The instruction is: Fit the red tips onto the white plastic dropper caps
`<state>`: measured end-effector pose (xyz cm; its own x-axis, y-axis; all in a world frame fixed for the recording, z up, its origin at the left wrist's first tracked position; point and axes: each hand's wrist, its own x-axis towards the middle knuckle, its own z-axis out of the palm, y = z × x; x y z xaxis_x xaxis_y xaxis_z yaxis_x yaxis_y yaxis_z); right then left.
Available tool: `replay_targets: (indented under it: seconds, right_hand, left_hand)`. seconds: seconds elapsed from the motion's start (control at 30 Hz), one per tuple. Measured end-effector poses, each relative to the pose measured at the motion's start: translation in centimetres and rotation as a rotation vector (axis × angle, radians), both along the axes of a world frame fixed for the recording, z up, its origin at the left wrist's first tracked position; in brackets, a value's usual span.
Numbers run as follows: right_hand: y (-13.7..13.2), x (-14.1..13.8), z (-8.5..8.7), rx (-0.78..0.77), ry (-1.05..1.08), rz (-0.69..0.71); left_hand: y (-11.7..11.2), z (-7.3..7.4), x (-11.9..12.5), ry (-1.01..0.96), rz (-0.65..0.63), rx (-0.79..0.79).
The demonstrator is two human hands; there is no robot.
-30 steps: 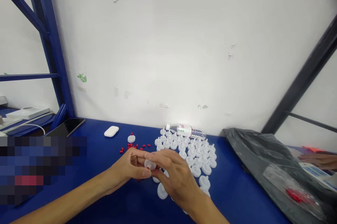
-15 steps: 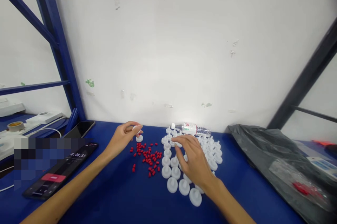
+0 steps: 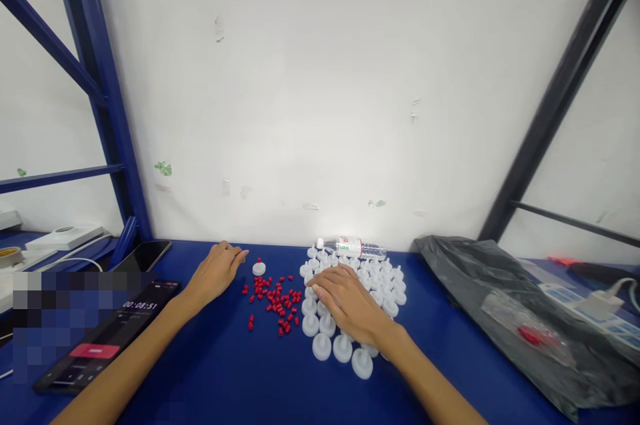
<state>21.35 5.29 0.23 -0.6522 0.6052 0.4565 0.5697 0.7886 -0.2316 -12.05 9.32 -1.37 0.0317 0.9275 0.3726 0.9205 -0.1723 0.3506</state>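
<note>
Phone (image 3: 125, 328) left of red caps (image 3: 275, 307), screen reading 00:08:51; left hand (image 3: 215, 273) up and left of caps, fingers loosely bent, cannot tell whether grasping anything; 1 white piece with red tip (image 3: 259, 268) just behind caps; white spouted pieces (image 3: 343, 348) massed right of caps, right hand (image 3: 347, 298) over them, fingers spread low, grasp cannot be told; clear bottle (image 3: 351, 248) on side, behind and right of caps, contents unclear; dark bag (image 3: 463, 292) well right of caps, bearing clear bag (image 3: 500, 312) with red items (image 3: 531, 336) inside
</note>
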Motion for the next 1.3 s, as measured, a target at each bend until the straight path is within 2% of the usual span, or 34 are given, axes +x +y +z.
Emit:
replay_targets:
  seconds: [0.33, 0.53, 0.63, 0.77, 0.93, 1.13, 1.3]
  right_hand:
    - [0.2, 0.5, -0.8, -0.155, -0.103, 0.024]
    - [0.1, 0.4, -0.5, -0.145, -0.094, 0.011]
    - [0.2, 0.4, -0.4, -0.057, -0.031, -0.009]
    - [0.5, 0.2, -0.3, 0.073, 0.073, -0.038]
    - [0.6, 0.1, -0.1, 0.122, 0.123, -0.068]
    - [0.5, 0.2, 0.1, 0.146, 0.120, -0.045]
    - [0.3, 0.0, 0.0, 0.158, 0.086, -0.026]
  left_hand:
    - [-0.2, -0.2, 0.5, 0.083, -0.022, -0.049]
    - [-0.5, -0.2, 0.8, 0.122, -0.007, -0.069]
    - [-0.9, 0.5, 1.0, 0.126, -0.006, -0.062]
    - [-1.6, 2.3, 1.2, 0.123, -0.035, -0.059]
    - [-2.6, 3.9, 1.4, 0.108, -0.176, -0.244]
    - [-2.9, 3.1, 1.6, 0.051, -0.213, -0.400]
    - [-2.6, 2.2, 1.4, 0.019, -0.229, -0.414]
